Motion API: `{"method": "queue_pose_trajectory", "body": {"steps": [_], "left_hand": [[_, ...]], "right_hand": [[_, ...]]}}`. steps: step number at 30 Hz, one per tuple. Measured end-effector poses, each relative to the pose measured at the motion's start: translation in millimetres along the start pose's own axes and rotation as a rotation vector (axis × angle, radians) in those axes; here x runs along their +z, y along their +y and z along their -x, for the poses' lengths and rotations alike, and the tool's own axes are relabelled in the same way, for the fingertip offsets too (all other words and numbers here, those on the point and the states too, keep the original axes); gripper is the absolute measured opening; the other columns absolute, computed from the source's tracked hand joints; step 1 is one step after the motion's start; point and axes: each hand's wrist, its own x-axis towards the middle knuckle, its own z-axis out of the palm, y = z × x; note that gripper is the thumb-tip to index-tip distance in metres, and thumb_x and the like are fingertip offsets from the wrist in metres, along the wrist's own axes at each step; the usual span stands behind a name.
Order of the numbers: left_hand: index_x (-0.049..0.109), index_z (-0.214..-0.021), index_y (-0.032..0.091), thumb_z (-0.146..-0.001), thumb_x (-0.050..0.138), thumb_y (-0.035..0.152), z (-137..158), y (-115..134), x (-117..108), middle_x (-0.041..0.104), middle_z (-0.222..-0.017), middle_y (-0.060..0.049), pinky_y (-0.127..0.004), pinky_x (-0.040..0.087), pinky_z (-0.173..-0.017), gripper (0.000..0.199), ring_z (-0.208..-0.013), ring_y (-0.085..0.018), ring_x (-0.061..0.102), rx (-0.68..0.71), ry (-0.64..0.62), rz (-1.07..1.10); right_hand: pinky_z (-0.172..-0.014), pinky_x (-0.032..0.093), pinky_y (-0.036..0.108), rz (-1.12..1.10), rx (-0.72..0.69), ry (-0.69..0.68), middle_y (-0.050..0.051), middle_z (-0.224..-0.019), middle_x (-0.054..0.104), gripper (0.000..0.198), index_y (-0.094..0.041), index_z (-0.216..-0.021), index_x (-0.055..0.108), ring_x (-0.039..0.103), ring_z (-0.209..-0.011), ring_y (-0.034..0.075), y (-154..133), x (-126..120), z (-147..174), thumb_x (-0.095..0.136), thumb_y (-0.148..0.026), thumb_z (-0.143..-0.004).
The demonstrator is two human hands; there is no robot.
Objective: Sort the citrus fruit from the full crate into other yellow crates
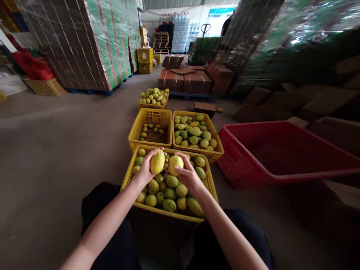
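My left hand [146, 165] is closed round a yellow lemon [157, 162], oblong and tilted nearly upright. In my right hand [189, 173] is a rounder yellow lemon [175, 165], with the thumb across its lower side. Both hands hover side by side over the near yellow crate [165, 214], which holds many green and yellow lemons [170, 193]. Just beyond, on the left, a yellow crate [135, 129] has several small fruits on its slatted bottom. Beside it on the right, another yellow crate [221, 150] is filled with greenish-yellow fruit.
A large red bin [247, 159] stands to the right. Further ahead is another filled yellow crate [153, 106]. Cardboard stacks [194, 83] sit on a blue pallet behind. Tall wrapped pallet loads [104, 45] rise on both sides, and flattened cardboard [267, 105] lies at right.
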Motion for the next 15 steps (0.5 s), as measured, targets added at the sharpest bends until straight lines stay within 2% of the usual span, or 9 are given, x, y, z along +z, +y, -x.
{"method": "queue_pose_trajectory", "body": {"steps": [3, 7, 9, 12, 15], "left_hand": [[0.070, -0.103, 0.016, -0.090, 0.065, 0.032, -2.0, 2.2, 4.0, 0.075, -0.086, -0.006, -0.026, 0.061, -0.065, 0.021, -0.075, -0.017, 0.073, -0.163, 0.040, 0.178], [0.068, -0.101, 0.016, -0.099, 0.055, 0.032, -1.3, 2.2, 11.5, 0.071, -0.075, -0.004, -0.023, 0.059, -0.058, 0.021, -0.064, -0.014, 0.070, -0.290, 0.246, 0.359], [0.068, -0.102, 0.015, -0.100, 0.055, 0.031, 0.9, 1.6, 14.3, 0.070, -0.072, -0.004, -0.024, 0.059, -0.054, 0.021, -0.060, -0.015, 0.069, -0.309, 0.287, 0.375], [0.070, -0.106, 0.013, -0.099, 0.056, 0.028, 5.6, 0.7, 14.8, 0.072, -0.073, -0.006, -0.026, 0.060, -0.052, 0.022, -0.060, -0.017, 0.070, -0.332, 0.265, 0.380], [0.070, -0.107, 0.013, -0.100, 0.055, 0.028, 9.8, -1.8, 11.5, 0.072, -0.075, -0.007, -0.026, 0.061, -0.053, 0.023, -0.061, -0.018, 0.072, -0.338, 0.273, 0.361]], "right_hand": [[-0.084, 0.063, 0.049, -0.186, 0.165, 0.123, 0.002, -0.087, 0.071, 0.041, -0.025, -0.102, 0.068, 0.072, -0.084, 0.027, 1.1, -5.4, -11.5, 0.081, -0.040, -0.067], [-0.072, 0.064, 0.043, -0.313, 0.402, 0.393, 0.003, -0.070, 0.067, 0.020, -0.023, -0.085, 0.065, 0.069, -0.066, 0.024, 2.2, -8.1, -22.2, 0.067, -0.042, -0.081], [-0.063, 0.063, 0.038, -0.338, 0.428, 0.460, 0.002, -0.067, 0.066, 0.018, -0.023, -0.084, 0.063, 0.066, -0.059, 0.021, 1.2, -6.2, -23.8, 0.062, -0.041, -0.086], [-0.048, 0.056, 0.031, -0.382, 0.419, 0.517, 0.002, -0.062, 0.064, 0.019, -0.023, -0.083, 0.061, 0.062, -0.052, 0.020, -1.6, -2.2, -22.8, 0.054, -0.038, -0.092], [-0.044, 0.054, 0.030, -0.430, 0.400, 0.517, 0.002, -0.056, 0.061, 0.020, -0.023, -0.082, 0.060, 0.062, -0.052, 0.021, -2.8, 0.4, -21.1, 0.047, -0.033, -0.094]]}}
